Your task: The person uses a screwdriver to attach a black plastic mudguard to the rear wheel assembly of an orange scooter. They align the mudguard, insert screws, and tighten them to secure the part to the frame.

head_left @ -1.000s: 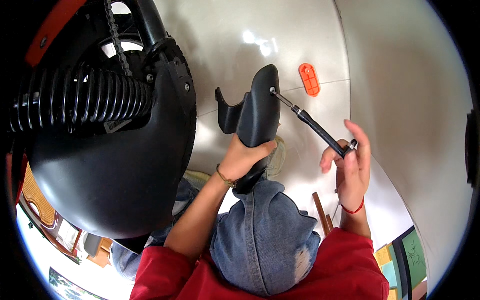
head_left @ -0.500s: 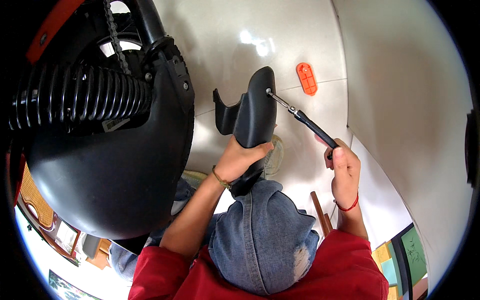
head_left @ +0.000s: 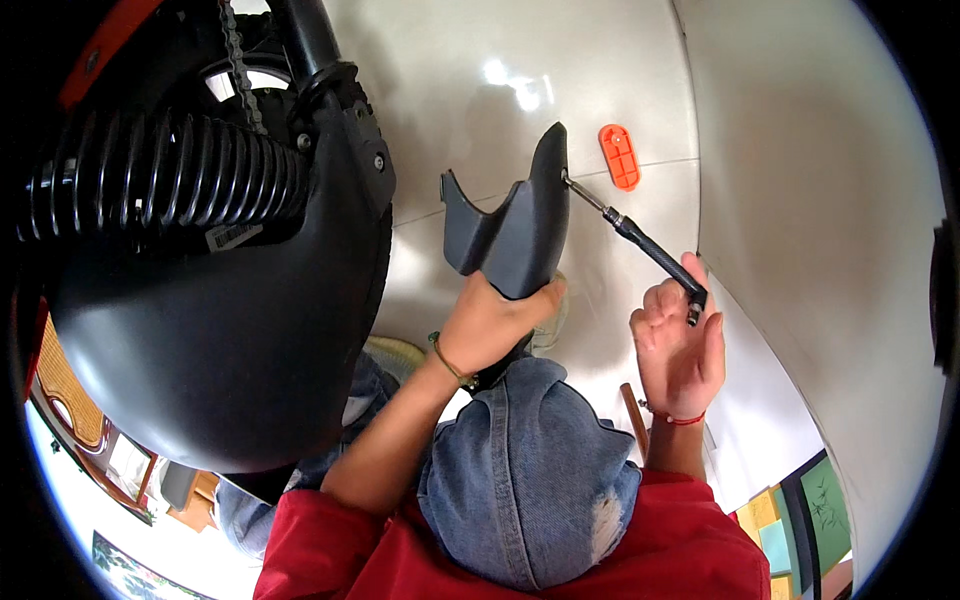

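Note:
My left hand point(head_left: 492, 322) grips a dark plastic cover point(head_left: 540, 235), a long curved piece with a hooked bracket on its left side. Its upper end points away from me, and its lower end is hidden behind my hand and knee. A screwdriver point(head_left: 648, 245) with a silver shaft and a black handle, bent at the end, meets the cover's right edge at a small fastener. My right hand point(head_left: 680, 345) is turned palm up, the handle's end lying between its fingers, with the thumb held away.
At left stands a vehicle with a black rear fender point(head_left: 200, 350), a coil spring point(head_left: 170, 185) and a chain point(head_left: 240, 70). An orange oblong plastic piece point(head_left: 620, 158) lies on the tiled floor. A pale wall point(head_left: 810, 150) rises at right. My denim-covered knee point(head_left: 530, 470) is close below.
My right hand has rolled from thumb-on-handle to palm up, and the screwdriver's bent end now shows. The cover has tilted, its upper end shifting slightly right.

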Demonstrator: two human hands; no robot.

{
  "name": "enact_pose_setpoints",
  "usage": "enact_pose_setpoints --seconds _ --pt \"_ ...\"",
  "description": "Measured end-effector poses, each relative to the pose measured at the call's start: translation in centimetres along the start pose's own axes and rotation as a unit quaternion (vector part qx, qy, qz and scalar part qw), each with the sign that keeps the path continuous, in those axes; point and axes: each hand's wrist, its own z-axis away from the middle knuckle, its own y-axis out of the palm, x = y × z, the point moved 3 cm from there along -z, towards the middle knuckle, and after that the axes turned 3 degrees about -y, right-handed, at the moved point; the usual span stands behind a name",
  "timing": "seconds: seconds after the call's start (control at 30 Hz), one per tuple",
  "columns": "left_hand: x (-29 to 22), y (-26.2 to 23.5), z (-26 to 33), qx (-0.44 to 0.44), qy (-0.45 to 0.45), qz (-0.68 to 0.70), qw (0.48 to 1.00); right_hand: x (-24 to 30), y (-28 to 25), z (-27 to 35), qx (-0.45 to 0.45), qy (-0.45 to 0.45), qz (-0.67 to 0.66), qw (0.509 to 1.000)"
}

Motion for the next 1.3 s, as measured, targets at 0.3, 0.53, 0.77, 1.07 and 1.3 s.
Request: enact_pose_setpoints --seconds 0.3,0.53,0.77,1.07,1.3 --pt "1.0 0.3 0.2 0.008 -0.03 -0.034 0.999 3.2 -1.3 -0.6 0.032 -0.244 0.418 0.874" --pt "-1.2 0.4 1.2 -0.045 0.01 -0.093 0.995 0.3 -2.0 -0.8 0.041 0.156 -0.162 0.974" --pt "-0.3 0.0 0.9 -0.012 0.036 0.064 0.997 1.5 -2.2 -0.7 0.13 -0.245 0.406 0.871" --pt "-2.5 0.7 1.5 -0.138 0.115 -0.139 0.974 -0.5 -1.3 -0.9 -0.036 0.096 0.038 0.994" --pt "-1.8 0.2 1.3 -0.155 0.183 -0.179 0.954 -1.2 -2.7 -1.1 0.065 0.005 0.049 0.997"
